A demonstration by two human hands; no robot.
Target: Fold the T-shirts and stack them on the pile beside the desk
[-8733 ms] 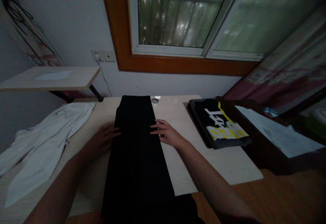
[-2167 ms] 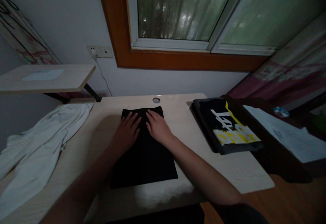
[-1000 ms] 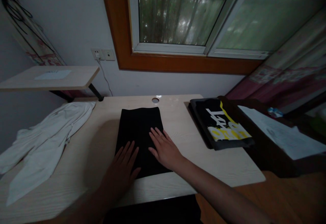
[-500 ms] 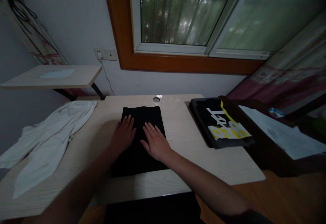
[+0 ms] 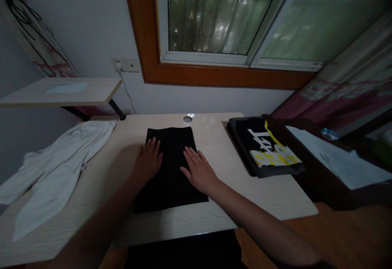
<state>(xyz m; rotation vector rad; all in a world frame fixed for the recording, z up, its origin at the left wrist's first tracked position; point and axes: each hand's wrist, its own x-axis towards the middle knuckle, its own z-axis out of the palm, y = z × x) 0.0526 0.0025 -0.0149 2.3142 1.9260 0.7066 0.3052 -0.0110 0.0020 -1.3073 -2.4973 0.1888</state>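
Well, slightly spread fingers of the left hand and right hand are resting on the black cloth, which is lying on the desk between the white cloth and the clothes stack

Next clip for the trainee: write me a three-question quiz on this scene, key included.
1. What is the left hand touching? a) a white paper sheet; b) a folded black cloth rectangle; c) a white wall socket.
2. True or false: the right hand grips the brown wooden window frame.
3. Fill in: on the pale wood-grain table, the folded dark garment stack with white-and-yellow print lies to the person's ____.

Key: 1 b; 2 false; 3 right.
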